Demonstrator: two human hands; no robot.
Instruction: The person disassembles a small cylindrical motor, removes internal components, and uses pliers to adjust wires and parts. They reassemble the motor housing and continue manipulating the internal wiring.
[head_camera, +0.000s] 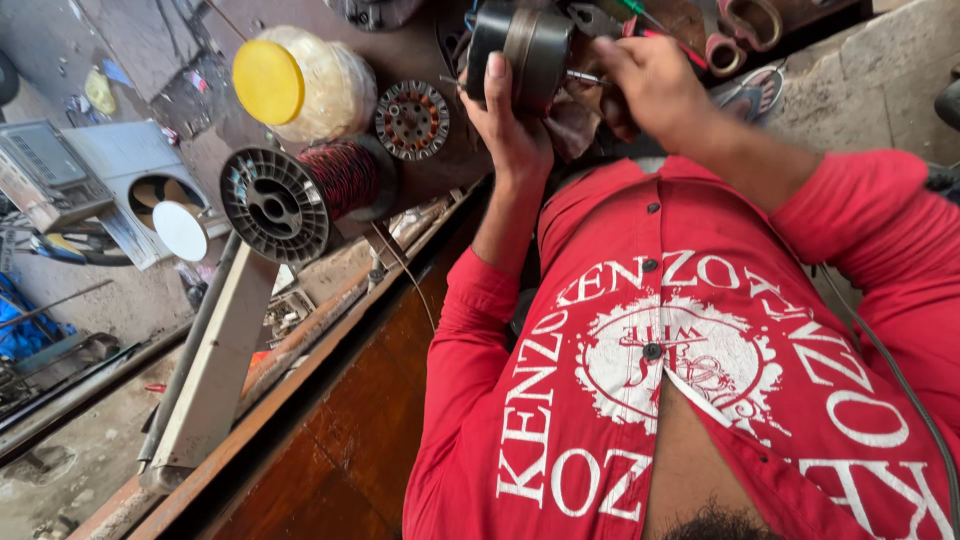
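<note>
- Clearly the dark round electric motor with a grey metal band (520, 45) is the thing in hand; it looks heavy for its size, rigid, smooth on its casing, so a wrap around the body suits it better than a pinch at the thin shaft.
- Well left of the grip lie a clear plastic jar with a yellow lid (300, 85), a grey plastic spool wound with red-brown wire (305, 190), and a round slotted metal core (412, 120), all on the brown wooden bench (340, 440).
- Left hand (510, 125) cups the motor from below, thumb pressed up its side, fingers closed around it.
- Right hand (650, 85), just right of the motor, is curled tight, fingertips pinching the slim metal shaft (585, 77) jutting from its end.
- Beyond that hand lie red-handled tools (725, 45), blurred.
</note>
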